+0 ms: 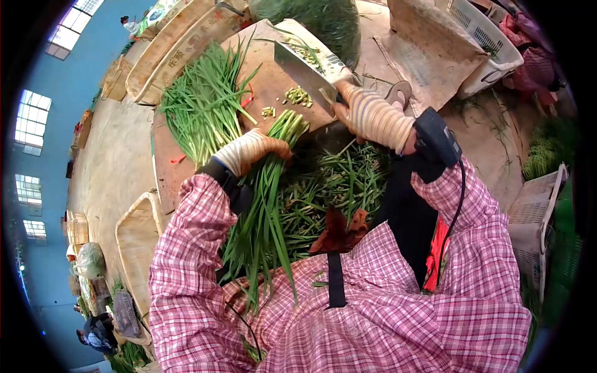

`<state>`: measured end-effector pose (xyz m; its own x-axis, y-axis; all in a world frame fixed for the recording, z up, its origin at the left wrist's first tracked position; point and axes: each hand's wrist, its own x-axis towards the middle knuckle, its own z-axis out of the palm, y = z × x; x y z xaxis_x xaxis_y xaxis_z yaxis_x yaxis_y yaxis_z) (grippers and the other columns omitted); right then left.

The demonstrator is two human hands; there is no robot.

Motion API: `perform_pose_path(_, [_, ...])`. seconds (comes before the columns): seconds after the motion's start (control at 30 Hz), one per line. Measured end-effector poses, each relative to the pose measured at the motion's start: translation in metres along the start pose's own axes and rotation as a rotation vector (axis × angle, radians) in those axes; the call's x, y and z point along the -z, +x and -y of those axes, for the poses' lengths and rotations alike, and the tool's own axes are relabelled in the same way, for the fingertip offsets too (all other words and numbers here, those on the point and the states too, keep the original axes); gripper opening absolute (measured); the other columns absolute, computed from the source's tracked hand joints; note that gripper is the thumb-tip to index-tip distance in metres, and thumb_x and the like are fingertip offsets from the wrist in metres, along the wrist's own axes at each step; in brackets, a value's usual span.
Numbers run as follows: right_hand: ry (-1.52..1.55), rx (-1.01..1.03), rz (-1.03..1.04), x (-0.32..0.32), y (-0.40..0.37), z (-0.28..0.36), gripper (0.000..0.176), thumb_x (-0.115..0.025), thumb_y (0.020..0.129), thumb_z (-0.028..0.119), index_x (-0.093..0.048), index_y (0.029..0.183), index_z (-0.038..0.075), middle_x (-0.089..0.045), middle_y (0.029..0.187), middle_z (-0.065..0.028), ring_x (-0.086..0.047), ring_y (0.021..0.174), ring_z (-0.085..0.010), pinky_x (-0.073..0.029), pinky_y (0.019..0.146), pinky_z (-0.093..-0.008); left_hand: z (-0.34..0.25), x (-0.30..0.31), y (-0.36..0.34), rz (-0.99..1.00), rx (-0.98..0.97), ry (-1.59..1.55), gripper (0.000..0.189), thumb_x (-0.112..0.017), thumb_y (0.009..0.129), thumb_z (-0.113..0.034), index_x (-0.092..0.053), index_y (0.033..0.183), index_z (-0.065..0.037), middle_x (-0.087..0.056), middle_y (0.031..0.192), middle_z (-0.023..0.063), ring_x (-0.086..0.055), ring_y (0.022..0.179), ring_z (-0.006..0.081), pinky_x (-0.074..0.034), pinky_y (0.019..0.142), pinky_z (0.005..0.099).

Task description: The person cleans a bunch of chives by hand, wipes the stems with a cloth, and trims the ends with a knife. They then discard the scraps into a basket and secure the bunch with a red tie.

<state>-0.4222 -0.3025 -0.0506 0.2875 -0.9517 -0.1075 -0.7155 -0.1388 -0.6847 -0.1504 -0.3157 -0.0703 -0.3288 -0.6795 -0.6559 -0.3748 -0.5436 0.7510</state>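
Observation:
My left hand [258,151], in a striped work glove, is closed around a bunch of garlic chives [270,196]. Its pale root ends point up and right over the wooden board [258,81], and the leaves hang down across my lap. In my gloved right hand [370,112] is the handle of a wide cleaver [305,74], its blade standing over the board. Small cut stem ends [297,96] lie between the blade and the bunch. On the board's left side rests a larger pile of chives [202,102].
Below the board sits a heap of cut green scraps [336,180]. A long yellowish crate [186,50] stands at upper left, another tub [140,233] lower left. White plastic crates [497,50] are at right. A person in pink [532,56] is at the far right.

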Motion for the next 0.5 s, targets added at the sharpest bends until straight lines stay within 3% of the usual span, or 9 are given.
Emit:
perform_pose_path(0.07, [0.026,0.144,0.017,-0.007,-0.001,-0.013,0.030,-0.056,0.098,0.022,-0.054,0.113,-0.004,-0.067,0.077,-0.0261,-0.070,0.064,-0.0353,-0.054,0.053,-0.0456,-0.002,0.002,0.002,-0.006,0.088,0.026,0.027,-0.074,0.078,-0.005,-0.069,0.104,0.003,-0.071,0.084,0.0116,-0.068,0.068,0.0211,-0.058,0.062,0.0323])
perform_pose_path(0.1, [0.027,0.113,0.045,-0.013,-0.008,-0.013,0.035,-0.058,0.098,0.024,-0.053,0.118,-0.005,-0.066,0.078,-0.0282,-0.069,0.062,-0.0358,-0.051,0.050,-0.0456,-0.005,-0.002,-0.002,-0.015,0.100,0.039,0.027,-0.074,0.079,-0.006,-0.069,0.104,0.003,-0.071,0.083,0.0114,-0.068,0.068,0.0209,-0.058,0.062,0.0324])
perform_pose_path(0.3, [0.004,0.194,-0.008,-0.036,-0.004,-0.022,0.033,-0.057,0.097,0.024,-0.058,0.110,-0.006,-0.066,0.075,-0.0260,-0.069,0.067,-0.0386,-0.054,0.061,-0.0458,-0.003,-0.005,-0.003,-0.055,0.081,0.090,0.016,-0.076,0.079,-0.011,-0.073,0.088,0.001,-0.072,0.079,0.0106,-0.068,0.067,0.0212,-0.056,0.061,0.0341])
perform_pose_path(0.33, [-0.021,0.132,0.072,-0.032,-0.001,-0.016,0.035,-0.057,0.096,0.024,-0.059,0.107,-0.009,-0.065,0.072,-0.0256,-0.069,0.068,-0.0397,-0.054,0.066,-0.0467,-0.004,-0.005,-0.003,-0.046,0.065,0.112,0.016,-0.076,0.079,-0.011,-0.072,0.088,0.001,-0.072,0.079,0.0104,-0.068,0.067,0.0210,-0.056,0.061,0.0341])
perform_pose_path(0.47, [0.055,0.058,0.239,-0.021,0.002,0.000,0.035,-0.056,0.095,0.022,-0.058,0.099,-0.012,-0.064,0.069,-0.0267,-0.069,0.068,-0.0412,-0.053,0.062,-0.0508,0.003,-0.009,0.000,-0.050,-0.026,0.193,0.017,-0.076,0.079,-0.011,-0.074,0.089,0.002,-0.074,0.081,0.0099,-0.069,0.070,0.0198,-0.056,0.065,0.0337])
perform_pose_path(0.5, [-0.133,0.168,0.199,-0.031,0.009,-0.008,0.034,-0.056,0.095,0.022,-0.059,0.098,-0.012,-0.065,0.070,-0.0269,-0.069,0.068,-0.0416,-0.053,0.061,-0.0511,0.002,-0.011,0.000,-0.038,-0.041,0.204,0.017,-0.076,0.079,-0.012,-0.074,0.089,0.002,-0.074,0.082,0.0098,-0.069,0.071,0.0193,-0.056,0.066,0.0334])
